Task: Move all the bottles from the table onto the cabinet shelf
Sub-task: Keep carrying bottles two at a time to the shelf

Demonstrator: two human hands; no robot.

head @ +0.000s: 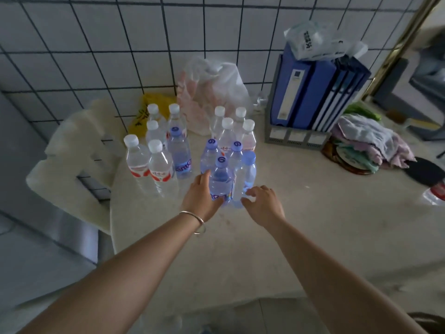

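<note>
Reaching across the pale, mottled stone table [301, 225], you have both hands at the nearest of the clear plastic bottles. Your left hand [201, 196], a thin metal bangle [192, 216] on its wrist, wraps the front blue-capped bottle [221, 179] from its left side, thumb across the label and fingers curved behind it. Your right hand [263, 203] sits just beside the next blue bottle [245, 179], fingers spread and lightly bent, tips close to its lower wall; whether they touch it is unclear. Two more blue-capped bottles stand directly behind, then four white-capped bottles [232, 131] with red labels. A second cluster of white-capped bottles [147, 160] and one blue one stands to the left, near the table's edge. Behind them slump a translucent white plastic bag [214, 92] and a crumpled yellow bag [149, 104] against the white tiled wall [96, 44]. A grey file rack [296, 137] holds upright blue binders [310, 92], with a clear bag lying on top. Folded soft cloths [370, 141] are heaped to its right.
</note>
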